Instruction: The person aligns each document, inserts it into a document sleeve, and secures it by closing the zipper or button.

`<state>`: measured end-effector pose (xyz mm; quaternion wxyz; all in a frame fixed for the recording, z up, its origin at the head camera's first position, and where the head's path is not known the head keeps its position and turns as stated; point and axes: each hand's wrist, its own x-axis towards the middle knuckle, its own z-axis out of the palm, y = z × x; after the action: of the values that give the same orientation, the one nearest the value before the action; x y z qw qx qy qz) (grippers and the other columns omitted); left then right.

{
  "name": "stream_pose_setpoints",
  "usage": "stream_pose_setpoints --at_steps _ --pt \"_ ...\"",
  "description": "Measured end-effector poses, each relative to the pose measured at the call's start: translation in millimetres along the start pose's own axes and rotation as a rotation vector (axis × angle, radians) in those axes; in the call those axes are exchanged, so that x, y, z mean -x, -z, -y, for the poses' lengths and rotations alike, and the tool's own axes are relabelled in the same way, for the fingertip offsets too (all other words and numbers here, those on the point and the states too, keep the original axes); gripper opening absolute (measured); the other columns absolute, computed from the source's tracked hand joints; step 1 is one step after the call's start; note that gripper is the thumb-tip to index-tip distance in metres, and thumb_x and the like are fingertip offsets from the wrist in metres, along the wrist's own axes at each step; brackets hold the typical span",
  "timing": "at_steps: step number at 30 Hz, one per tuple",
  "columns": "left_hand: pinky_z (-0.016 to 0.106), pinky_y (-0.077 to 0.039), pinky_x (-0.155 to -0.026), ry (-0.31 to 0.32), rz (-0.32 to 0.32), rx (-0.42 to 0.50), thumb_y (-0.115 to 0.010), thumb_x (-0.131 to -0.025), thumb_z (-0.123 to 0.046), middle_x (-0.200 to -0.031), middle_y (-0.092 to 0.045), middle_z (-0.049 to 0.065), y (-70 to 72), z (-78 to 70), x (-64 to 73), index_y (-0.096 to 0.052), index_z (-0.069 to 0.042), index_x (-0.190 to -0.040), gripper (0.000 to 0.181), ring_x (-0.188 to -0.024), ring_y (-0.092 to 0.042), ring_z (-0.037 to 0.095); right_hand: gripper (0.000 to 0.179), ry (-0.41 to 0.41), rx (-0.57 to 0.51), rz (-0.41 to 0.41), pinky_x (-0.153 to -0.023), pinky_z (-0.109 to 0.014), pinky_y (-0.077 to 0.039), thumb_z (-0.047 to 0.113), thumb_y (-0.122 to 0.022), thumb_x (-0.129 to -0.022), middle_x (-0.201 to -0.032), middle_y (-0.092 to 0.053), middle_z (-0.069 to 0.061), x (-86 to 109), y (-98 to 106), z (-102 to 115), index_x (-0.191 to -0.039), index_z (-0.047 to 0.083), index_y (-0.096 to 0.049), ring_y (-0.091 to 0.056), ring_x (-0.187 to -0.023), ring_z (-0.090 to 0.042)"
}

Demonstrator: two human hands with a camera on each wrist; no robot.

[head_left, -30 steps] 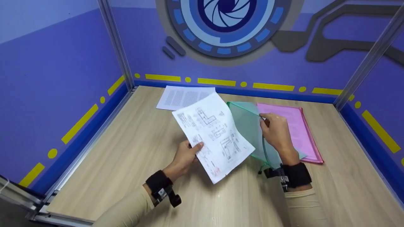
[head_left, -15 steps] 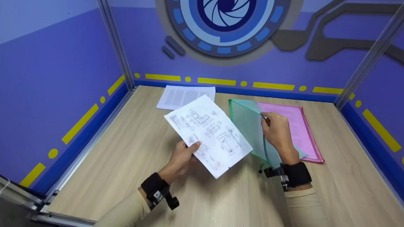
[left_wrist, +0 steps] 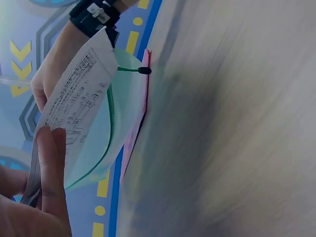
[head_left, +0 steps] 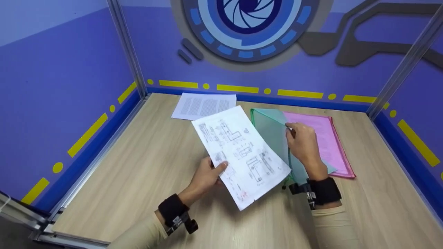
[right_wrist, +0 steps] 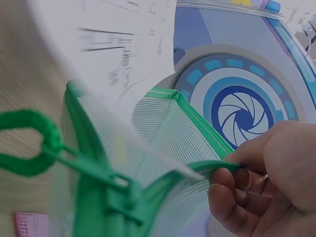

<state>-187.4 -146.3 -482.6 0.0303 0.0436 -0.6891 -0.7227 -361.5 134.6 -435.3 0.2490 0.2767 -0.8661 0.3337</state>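
Note:
My left hand [head_left: 207,173] grips the left edge of a white paper sheet [head_left: 238,155] printed with technical drawings, thumb on its face. The sheet is held tilted above the table, its right corner overlapping a green mesh zipper pouch [head_left: 270,131]. With thumb and fingers my right hand [head_left: 304,141] pinches the pouch's zipped edge. In the right wrist view the pouch mouth stands open, showing the mesh [right_wrist: 163,123] inside and the green zipper pull [right_wrist: 98,173]; the sheet [right_wrist: 123,49] hangs over the mouth. Under the green pouch lies a pink zipper pouch [head_left: 328,145] with printed paper showing through.
Another printed sheet [head_left: 204,105] lies flat at the back left of the wooden table [head_left: 145,155]. Purple panels [head_left: 62,76] with metal corner posts [head_left: 128,48] enclose the back and both sides.
The drawing sheet first shifts slightly left and flattens, then moves right and toward me, its right corner nearer the pouch mouth. The right hand keeps its pinch on the green pouch.

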Motion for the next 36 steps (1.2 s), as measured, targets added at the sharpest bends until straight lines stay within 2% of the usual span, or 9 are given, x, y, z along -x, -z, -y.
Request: stream_pose_setpoints --at_steps 4,8,10,14,19,23,29,33,36 --pt "0.048 -0.064 -0.068 -0.034 -0.011 -0.055 -0.059 -0.109 -0.010 -0.104 -0.077 0.017 -1.6 -4.7 0.7 -0.061 0.006 -0.135 0.031 -0.085 -0.079 0.030 0.020 -0.001 -0.005 0.007 -0.066 -0.046 -0.057 -0.004 -0.068 -0.099 -0.093 -0.074 -0.025 0.5 0.6 -0.2 -0.116 -0.011 -0.076 -0.065 -0.071 -0.033" --pt "0.043 -0.064 -0.067 -0.023 -0.008 -0.024 -0.060 -0.108 -0.010 -0.103 -0.077 0.018 -3.4 -6.4 1.4 -0.061 0.007 -0.133 0.030 -0.084 -0.079 0.030 0.020 -0.009 -0.014 -0.001 -0.067 -0.050 -0.061 -0.005 -0.069 -0.098 -0.095 -0.075 -0.026 0.6 0.9 -1.0 -0.116 -0.011 -0.076 -0.067 -0.072 -0.034" --pt "0.038 -0.064 -0.066 -0.001 0.017 0.022 -0.060 -0.108 -0.010 -0.105 -0.076 0.018 -4.5 -5.5 1.6 -0.061 0.007 -0.134 0.031 -0.086 -0.079 0.031 0.020 -0.003 -0.011 -0.005 -0.066 -0.050 -0.060 -0.005 -0.069 -0.098 -0.093 -0.074 -0.026 0.6 0.5 -0.8 -0.116 -0.011 -0.076 -0.066 -0.071 -0.035" --pt "0.037 -0.064 -0.068 0.032 0.057 0.093 -0.058 -0.109 -0.008 -0.109 -0.076 0.018 -4.6 -3.9 0.9 -0.058 0.007 -0.137 0.033 -0.091 -0.079 0.032 0.020 0.016 0.007 -0.004 -0.064 -0.048 -0.057 -0.004 -0.067 -0.099 -0.091 -0.073 -0.026 0.8 -2.5 0.8 -0.115 -0.012 -0.075 -0.066 -0.071 -0.034" --pt "0.037 -0.064 -0.066 0.023 0.074 0.010 -0.057 -0.108 -0.008 -0.110 -0.076 0.018 2.2 -7.0 -3.7 -0.060 0.004 -0.140 0.035 -0.090 -0.079 0.032 0.020 0.009 0.013 0.013 -0.064 -0.049 -0.057 -0.004 -0.067 -0.099 -0.090 -0.073 -0.027 1.3 -5.5 3.4 -0.115 -0.013 -0.075 -0.068 -0.071 -0.035" --pt "0.038 -0.064 -0.067 0.027 0.130 -0.030 -0.057 -0.106 -0.007 -0.113 -0.076 0.019 8.5 -8.1 -8.7 -0.059 0.002 -0.143 0.038 -0.091 -0.079 0.034 0.020 0.003 0.012 0.011 -0.066 -0.052 -0.059 -0.004 -0.068 -0.098 -0.091 -0.073 -0.027 0.9 -6.2 3.7 -0.114 -0.013 -0.075 -0.068 -0.072 -0.036" --pt "0.038 -0.064 -0.068 0.013 0.198 -0.089 -0.055 -0.106 -0.005 -0.114 -0.076 0.020 16.3 -7.9 -18.4 -0.058 0.002 -0.145 0.040 -0.093 -0.079 0.034 0.018 0.020 0.008 0.023 -0.064 -0.049 -0.057 -0.005 -0.068 -0.097 -0.089 -0.073 -0.026 1.9 -8.3 4.5 -0.113 -0.012 -0.076 -0.067 -0.071 -0.034" --pt "0.033 -0.062 -0.061 -0.008 0.213 -0.177 -0.056 -0.105 -0.006 -0.110 -0.077 0.018 20.6 -12.6 -23.0 -0.059 0.004 -0.141 0.038 -0.088 -0.079 0.032 0.018 0.020 0.008 0.021 -0.064 -0.049 -0.058 -0.005 -0.069 -0.097 -0.088 -0.073 -0.025 2.3 -9.4 5.6 -0.112 -0.012 -0.076 -0.068 -0.071 -0.034" --pt "0.028 -0.058 -0.055 -0.008 0.248 -0.216 -0.057 -0.105 -0.006 -0.106 -0.077 0.018 22.2 -18.0 -25.3 -0.060 0.005 -0.139 0.036 -0.083 -0.079 0.030 0.018 0.014 0.012 0.020 -0.065 -0.050 -0.058 -0.005 -0.069 -0.097 -0.089 -0.073 -0.026 1.5 -9.5 6.3 -0.112 -0.013 -0.076 -0.068 -0.072 -0.035"
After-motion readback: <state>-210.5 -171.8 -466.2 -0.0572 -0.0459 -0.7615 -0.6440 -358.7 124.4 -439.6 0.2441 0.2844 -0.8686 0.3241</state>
